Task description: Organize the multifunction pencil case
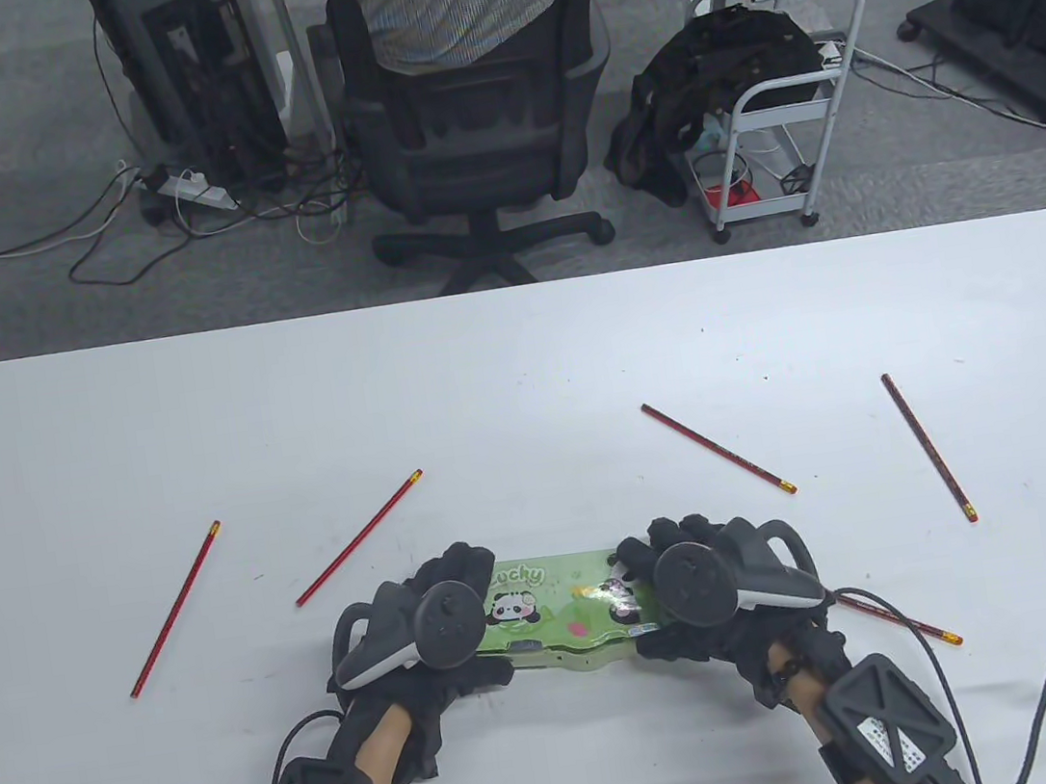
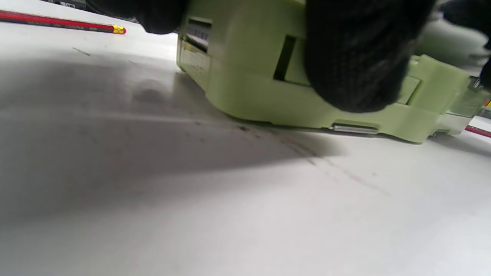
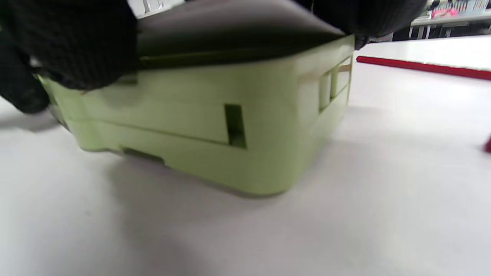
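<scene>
Gloved left hand [image 1: 421, 635] and right hand [image 1: 705, 580] gripping opposite ends of green pencil case [image 1: 564, 615], fingers [image 2: 353, 61] curled over lid and sides. White worktop [image 1: 520, 373] beneath, case resting flat between both sets of fingers. Five red pencils [image 1: 716, 448] scattered beyond and beside fingers, none touched.

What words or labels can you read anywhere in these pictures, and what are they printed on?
"Lucky": on the lid of the green pencil case, beside a panda drawing; its first letter is partly hidden by the left hand.
Gold print on the red pencils: too small to read.
Small markings on the case's end in the left wrist view: blurred, unreadable.
</scene>
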Demonstrator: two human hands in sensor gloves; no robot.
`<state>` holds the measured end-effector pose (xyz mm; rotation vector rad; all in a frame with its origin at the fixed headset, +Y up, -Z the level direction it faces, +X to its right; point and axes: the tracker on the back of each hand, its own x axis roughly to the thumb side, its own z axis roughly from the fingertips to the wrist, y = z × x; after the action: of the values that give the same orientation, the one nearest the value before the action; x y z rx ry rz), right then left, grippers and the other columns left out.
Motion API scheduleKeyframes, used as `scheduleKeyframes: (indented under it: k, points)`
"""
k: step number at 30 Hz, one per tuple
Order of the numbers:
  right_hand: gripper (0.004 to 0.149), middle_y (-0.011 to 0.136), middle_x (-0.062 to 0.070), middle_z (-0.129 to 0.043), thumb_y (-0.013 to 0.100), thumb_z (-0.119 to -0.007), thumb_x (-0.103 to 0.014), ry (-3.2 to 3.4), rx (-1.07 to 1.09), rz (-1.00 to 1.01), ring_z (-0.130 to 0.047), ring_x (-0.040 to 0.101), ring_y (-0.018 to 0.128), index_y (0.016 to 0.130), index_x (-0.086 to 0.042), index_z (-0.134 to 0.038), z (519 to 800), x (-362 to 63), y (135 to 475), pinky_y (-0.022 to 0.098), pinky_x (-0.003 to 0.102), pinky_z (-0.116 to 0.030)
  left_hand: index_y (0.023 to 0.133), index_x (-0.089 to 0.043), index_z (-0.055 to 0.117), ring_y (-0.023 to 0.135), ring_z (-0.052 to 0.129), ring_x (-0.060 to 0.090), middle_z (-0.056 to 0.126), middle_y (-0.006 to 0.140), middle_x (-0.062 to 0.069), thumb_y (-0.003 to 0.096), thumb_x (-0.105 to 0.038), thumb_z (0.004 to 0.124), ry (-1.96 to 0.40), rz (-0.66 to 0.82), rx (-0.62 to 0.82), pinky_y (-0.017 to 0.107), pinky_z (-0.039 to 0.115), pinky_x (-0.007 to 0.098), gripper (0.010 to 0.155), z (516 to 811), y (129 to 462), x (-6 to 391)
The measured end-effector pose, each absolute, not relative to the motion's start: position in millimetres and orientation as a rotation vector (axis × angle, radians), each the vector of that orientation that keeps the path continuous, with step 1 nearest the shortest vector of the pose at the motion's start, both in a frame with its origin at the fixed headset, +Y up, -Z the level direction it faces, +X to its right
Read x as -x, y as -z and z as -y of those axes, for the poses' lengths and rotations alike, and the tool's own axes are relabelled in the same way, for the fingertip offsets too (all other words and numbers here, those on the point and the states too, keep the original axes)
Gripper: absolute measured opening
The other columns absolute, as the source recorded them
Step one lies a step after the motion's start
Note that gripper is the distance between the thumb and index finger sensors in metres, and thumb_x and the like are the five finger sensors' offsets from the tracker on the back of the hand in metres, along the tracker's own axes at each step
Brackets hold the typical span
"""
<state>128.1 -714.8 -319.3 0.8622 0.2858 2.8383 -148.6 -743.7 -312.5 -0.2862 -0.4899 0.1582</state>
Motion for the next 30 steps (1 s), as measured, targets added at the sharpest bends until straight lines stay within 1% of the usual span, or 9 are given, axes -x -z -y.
scheduleKeyframes:
  k: [2,6,10,15,20,22,25,27,30]
  points:
    - [0.092,0.110,0.036,-0.049,0.043,-0.076,-0.063,-2.764,-0.842,-0.335,-0.056,0.067,0.095,0.112,-0.009,-0.049,714,-134,323,0.068,0.073,-0.056,0.116,-0.009,0.024,0.111,0.049,0.057,0.031,0.125,0.025,0.0406,-0.054,0.088,-0.208,0.492,0.357,0.073,0.048,0.072,0.109,737,315,153]
    - [0.090,0.110,0.038,-0.049,0.044,-0.072,-0.061,-2.639,-0.770,-0.352,-0.052,0.069,0.095,0.112,-0.006,-0.050,710,-142,324,0.067,0.075,-0.053,0.117,-0.014,0.042,0.109,0.053,0.060,0.040,0.126,0.025,0.0411,-0.057,0.081,-0.473,0.471,0.379,0.069,0.050,0.076,0.096,728,323,169]
    - [0.090,0.108,0.037,-0.053,0.044,-0.073,-0.058,-2.617,-0.740,-0.284,-0.054,0.068,0.095,0.111,-0.003,-0.050,701,-151,323,0.067,0.075,-0.053,0.115,-0.019,0.054,0.107,0.060,0.060,0.054,0.125,0.022,0.0446,-0.055,0.081,-0.506,0.435,0.402,0.069,0.052,0.077,0.084,718,332,175]
    - [0.088,0.107,0.037,-0.055,0.046,-0.074,-0.055,-2.591,-0.699,-0.014,-0.059,0.066,0.094,0.111,-0.001,-0.049,678,-165,313,0.066,0.074,-0.056,0.109,-0.020,0.068,0.101,0.076,0.055,0.076,0.115,0.021,0.0456,-0.056,0.079,-0.588,0.351,0.376,0.066,0.059,0.074,0.074,709,347,179]
    - [0.088,0.107,0.036,-0.055,0.046,-0.075,-0.054,-2.611,-0.712,0.269,-0.061,0.064,0.094,0.110,-0.001,-0.048,661,-170,299,0.066,0.073,-0.057,0.107,-0.015,0.069,0.089,0.090,0.048,0.093,0.101,0.017,0.0461,-0.056,0.079,-0.659,0.206,0.328,0.062,0.068,0.070,0.074,703,365,183]
    - [0.088,0.108,0.035,-0.053,0.045,-0.075,-0.054,-2.629,-0.726,0.323,-0.059,0.064,0.094,0.111,-0.002,-0.047,660,-168,296,0.067,0.073,-0.056,0.108,-0.013,0.068,0.085,0.094,0.045,0.097,0.095,0.014,0.0459,-0.056,0.080,-0.667,0.155,0.312,0.061,0.071,0.069,0.076,703,370,183]
    - [0.089,0.109,0.035,-0.048,0.045,-0.075,-0.054,-2.664,-0.747,0.305,-0.055,0.066,0.095,0.111,-0.002,-0.045,664,-165,297,0.067,0.074,-0.053,0.109,-0.009,0.065,0.081,0.098,0.042,0.100,0.088,0.011,0.0469,-0.055,0.081,-0.677,0.070,0.292,0.060,0.073,0.067,0.078,703,377,183]
    - [0.090,0.110,0.036,-0.043,0.045,-0.075,-0.055,-2.690,-0.770,0.268,-0.049,0.067,0.096,0.112,-0.002,-0.043,672,-161,298,0.067,0.075,-0.049,0.107,-0.007,0.066,0.080,0.099,0.041,0.101,0.086,0.010,0.0495,-0.051,0.080,-0.673,0.004,0.275,0.059,0.074,0.066,0.074,705,380,184]
    - [0.096,0.110,0.039,-0.032,0.045,-0.073,-0.057,-2.752,-0.814,0.071,-0.037,0.069,0.097,0.113,-0.002,-0.035,688,-154,306,0.067,0.076,-0.041,0.108,-0.007,0.064,0.081,0.097,0.042,0.100,0.088,0.010,0.0506,-0.049,0.080,-0.625,-0.048,0.270,0.060,0.073,0.067,0.073,708,384,184]
